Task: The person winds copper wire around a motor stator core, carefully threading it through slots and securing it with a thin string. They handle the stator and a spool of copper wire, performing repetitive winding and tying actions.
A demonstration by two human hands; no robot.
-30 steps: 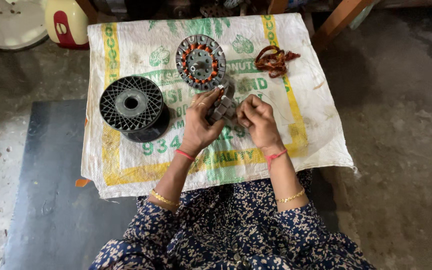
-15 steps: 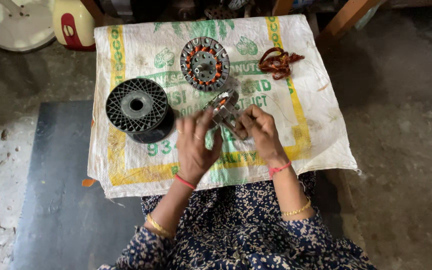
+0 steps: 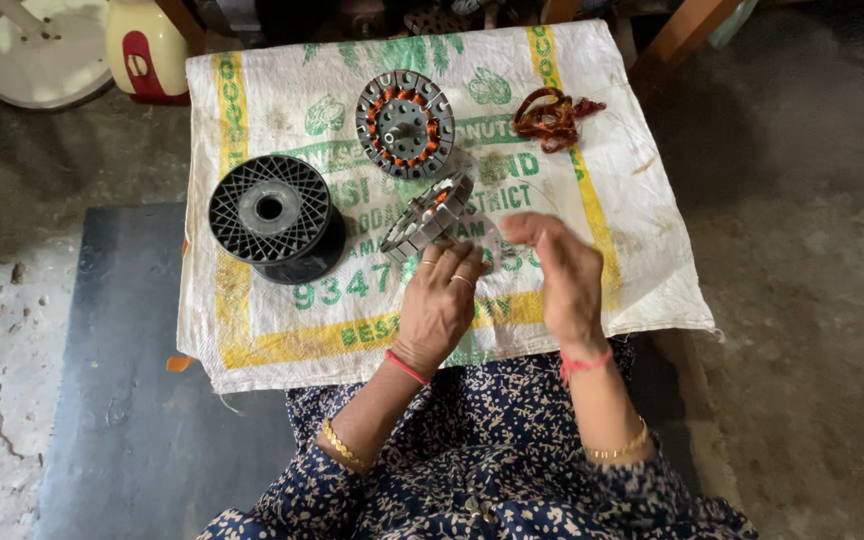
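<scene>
My left hand (image 3: 439, 300) grips a round metal stator ring (image 3: 426, 216), holding it tilted on edge above a white woven sack (image 3: 282, 330) spread over a low table. My right hand (image 3: 564, 275) hovers just to the right of the ring with fingers pinched together; whether a thin wire runs between them is too fine to tell. A second stator (image 3: 404, 124) with copper windings lies flat on the sack beyond the held ring.
A black plastic spool (image 3: 272, 215) stands at the left of the sack. A tangle of copper wire (image 3: 552, 115) lies at the far right. A cream and red container (image 3: 147, 48) and a white round base (image 3: 37, 60) sit on the floor, far left.
My right hand has drawn away to the right of the ring. The ring now stands more on edge in my left hand. The camera has shifted slightly.
</scene>
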